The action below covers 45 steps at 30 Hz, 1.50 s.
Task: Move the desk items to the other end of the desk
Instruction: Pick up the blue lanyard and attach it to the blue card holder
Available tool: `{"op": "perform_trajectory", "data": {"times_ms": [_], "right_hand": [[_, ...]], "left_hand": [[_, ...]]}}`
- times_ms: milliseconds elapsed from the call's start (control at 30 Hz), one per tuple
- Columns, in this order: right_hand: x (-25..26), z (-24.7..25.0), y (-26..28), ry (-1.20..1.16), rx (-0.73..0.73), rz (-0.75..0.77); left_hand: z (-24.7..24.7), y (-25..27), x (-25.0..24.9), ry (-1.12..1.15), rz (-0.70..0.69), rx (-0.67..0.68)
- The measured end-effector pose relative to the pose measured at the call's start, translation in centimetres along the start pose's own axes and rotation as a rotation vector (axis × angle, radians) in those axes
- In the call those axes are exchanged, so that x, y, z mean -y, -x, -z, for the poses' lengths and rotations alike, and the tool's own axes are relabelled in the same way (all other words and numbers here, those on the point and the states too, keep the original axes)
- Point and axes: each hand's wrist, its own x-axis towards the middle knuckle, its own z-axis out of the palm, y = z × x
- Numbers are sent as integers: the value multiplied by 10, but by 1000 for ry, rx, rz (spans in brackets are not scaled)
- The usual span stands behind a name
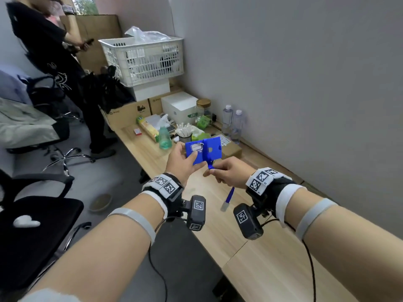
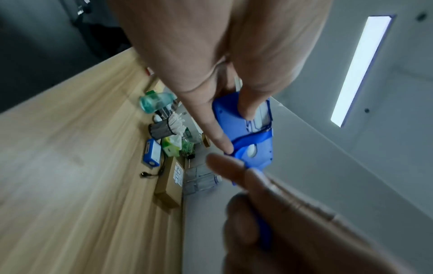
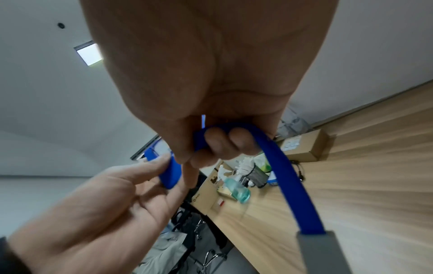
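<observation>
Fingers (image 1: 192, 156) of left hand (image 1: 180, 162) clamped on blue card holder (image 1: 204, 150), mid-frame above table (image 1: 218, 232); right hand (image 1: 229, 172) fingers curled round its blue strap (image 1: 230, 195), hanging lower.

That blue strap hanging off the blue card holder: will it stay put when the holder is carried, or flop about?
Probably floppy: the blue strap bends in a curve where the right hand grips it. Its grey end piece hangs free above the desk, so it may swing or snag. The blue card holder, pinched by the left hand, looks flat and stiff.
</observation>
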Motion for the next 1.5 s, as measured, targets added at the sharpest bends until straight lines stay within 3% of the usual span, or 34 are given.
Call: {"op": "perform_trajectory", "data": {"times_ms": [133,267,367,467,533,667,767,900,1033,1167,1267,1400,1500], "right_hand": [[5,22,-20,203,-103,40],[-5,49,-37,269,-169,40],[-18,59,-47,176,-189,57],[-37,53,-51,-94,-145,-20],[-45,40,-50,-215,-137,-61],[-44,6,-49,-52,-58,7],[-37,-12,-51,-173,21,-34],[-34,-16,-58,-440,-61,-168],[-39,-20,-66,-637,-146,-256],[-49,-33,-79,-822,-91,-362],[-54,-43,-95,-903,-12,-440],[-59,-58,-123,-829,-60,-478],[-67,-70,-152,-800,-82,-509]], "left_hand": [[7,-1,7,-370,-121,56],[9,2,3,-409,-22,235],[11,5,-4,-227,124,321],[12,4,-7,134,230,292],[10,-1,-7,287,228,247],[1,-17,-1,368,162,56],[-3,-25,11,240,126,-91],[-2,-32,30,-100,61,-189],[-1,-34,48,-416,-2,-81],[9,-38,65,-602,-52,0],[25,-48,74,-629,-35,53],[49,-73,83,-554,82,199],[70,-102,93,-327,236,78]]}}
